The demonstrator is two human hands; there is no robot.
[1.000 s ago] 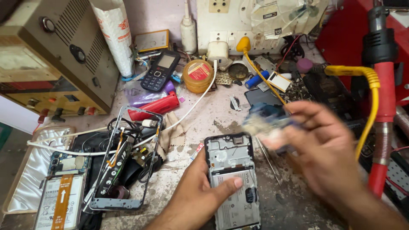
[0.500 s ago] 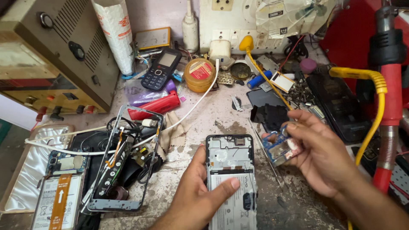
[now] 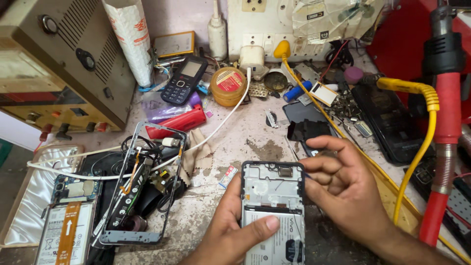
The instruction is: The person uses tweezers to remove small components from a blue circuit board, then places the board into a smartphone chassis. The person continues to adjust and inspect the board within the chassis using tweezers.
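On the bench, two hands, one opened phone.

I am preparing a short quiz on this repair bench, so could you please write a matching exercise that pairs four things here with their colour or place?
Things:
1. opened phone
2. keypad phone
3. round tin
4. coiled cable

Descriptions:
A. yellow, beside the red hot-air tool
B. dark, lying near the wall end of the bench
C. orange-brown, right of the keypad phone
D. held under the left hand thumb, with the right hand at its edge

Pairs: 1-D, 2-B, 3-C, 4-A
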